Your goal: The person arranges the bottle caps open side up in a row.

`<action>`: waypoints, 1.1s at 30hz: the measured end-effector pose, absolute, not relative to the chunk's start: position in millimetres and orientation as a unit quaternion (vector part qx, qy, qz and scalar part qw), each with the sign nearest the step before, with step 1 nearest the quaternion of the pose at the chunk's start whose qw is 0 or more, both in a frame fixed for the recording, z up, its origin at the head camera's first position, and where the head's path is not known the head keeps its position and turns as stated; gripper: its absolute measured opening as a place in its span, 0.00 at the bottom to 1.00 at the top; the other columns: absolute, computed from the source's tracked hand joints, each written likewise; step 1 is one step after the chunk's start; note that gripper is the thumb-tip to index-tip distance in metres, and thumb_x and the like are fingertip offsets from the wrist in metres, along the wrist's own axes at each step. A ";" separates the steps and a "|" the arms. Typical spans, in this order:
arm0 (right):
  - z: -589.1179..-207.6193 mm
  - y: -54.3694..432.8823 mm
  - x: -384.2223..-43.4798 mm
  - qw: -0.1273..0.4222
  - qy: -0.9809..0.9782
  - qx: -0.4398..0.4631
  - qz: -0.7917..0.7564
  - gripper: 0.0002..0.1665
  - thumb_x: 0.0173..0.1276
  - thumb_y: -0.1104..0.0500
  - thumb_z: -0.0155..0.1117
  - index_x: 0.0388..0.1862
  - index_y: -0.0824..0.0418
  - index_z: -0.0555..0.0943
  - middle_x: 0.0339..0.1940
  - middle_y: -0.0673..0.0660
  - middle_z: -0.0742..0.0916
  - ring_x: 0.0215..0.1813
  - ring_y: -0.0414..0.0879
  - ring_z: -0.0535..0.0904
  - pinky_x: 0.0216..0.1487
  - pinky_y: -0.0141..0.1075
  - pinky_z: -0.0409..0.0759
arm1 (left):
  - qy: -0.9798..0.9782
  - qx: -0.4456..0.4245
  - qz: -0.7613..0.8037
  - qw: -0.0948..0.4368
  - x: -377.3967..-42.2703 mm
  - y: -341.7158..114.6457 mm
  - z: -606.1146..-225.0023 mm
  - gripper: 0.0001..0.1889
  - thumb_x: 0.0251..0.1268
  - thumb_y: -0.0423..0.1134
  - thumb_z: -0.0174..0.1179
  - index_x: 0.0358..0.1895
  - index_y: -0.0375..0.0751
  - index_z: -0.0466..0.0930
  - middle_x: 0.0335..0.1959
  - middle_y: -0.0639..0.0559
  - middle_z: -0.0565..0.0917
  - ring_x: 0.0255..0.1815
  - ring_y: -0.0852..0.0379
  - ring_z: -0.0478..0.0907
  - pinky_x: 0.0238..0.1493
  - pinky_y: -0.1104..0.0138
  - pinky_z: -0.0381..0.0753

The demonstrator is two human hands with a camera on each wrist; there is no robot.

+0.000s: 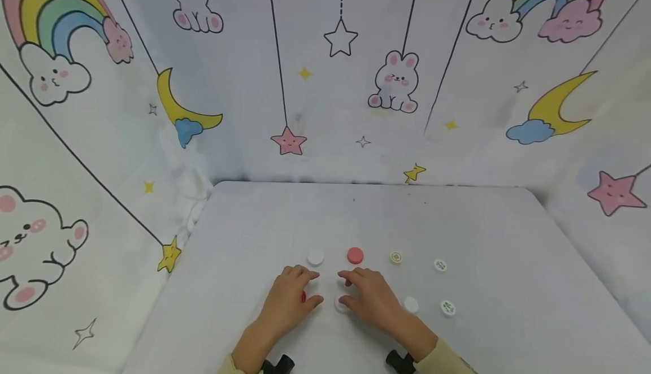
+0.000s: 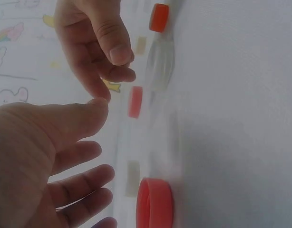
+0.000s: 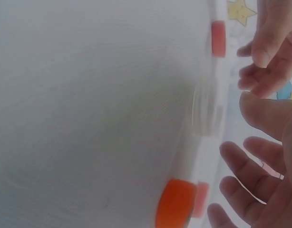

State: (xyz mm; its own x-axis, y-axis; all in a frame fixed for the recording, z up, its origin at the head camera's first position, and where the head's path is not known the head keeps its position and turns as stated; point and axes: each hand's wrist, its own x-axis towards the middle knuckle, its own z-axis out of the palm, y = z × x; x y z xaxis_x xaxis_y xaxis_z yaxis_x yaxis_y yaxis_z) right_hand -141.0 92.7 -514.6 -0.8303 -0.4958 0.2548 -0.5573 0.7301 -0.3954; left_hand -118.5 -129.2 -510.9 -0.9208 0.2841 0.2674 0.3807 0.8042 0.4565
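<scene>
My left hand [image 1: 291, 300] hovers over the white table with its fingers apart and nothing in its grasp. Partly hidden behind it is a red bottle cap [image 2: 156, 204]. Facing it, my right hand [image 1: 372, 301] is also held above the table, empty, with its thumb and fingers apart. A clear cap [image 3: 207, 111] lies beneath the right thumb in the head view. An orange cap [image 3: 175, 204] stands below the right hand in its wrist view. Just beyond the hands are a white cap [image 1: 316, 257] and a pinkish-red cap [image 1: 355, 255].
Right of the hands lie a cream cap with rings [image 1: 396, 257], a plain white cap [image 1: 411, 305], and two white patterned caps, one farther back [image 1: 440, 265] and one nearer [image 1: 448, 308]. A cloth printed with rainbows and stars hangs behind the table [image 1: 508, 238].
</scene>
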 end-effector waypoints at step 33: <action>-534.2 112.1 -130.6 0.043 -0.943 0.274 0.185 0.23 0.51 0.50 0.79 0.46 0.55 0.86 0.38 0.45 0.82 0.42 0.42 0.77 0.51 0.45 0.76 | -0.944 -0.227 -0.216 0.100 -116.9 -91.0 -536.4 0.23 0.44 0.46 0.77 0.46 0.47 0.83 0.42 0.55 0.74 0.46 0.54 0.70 0.49 0.54 0.70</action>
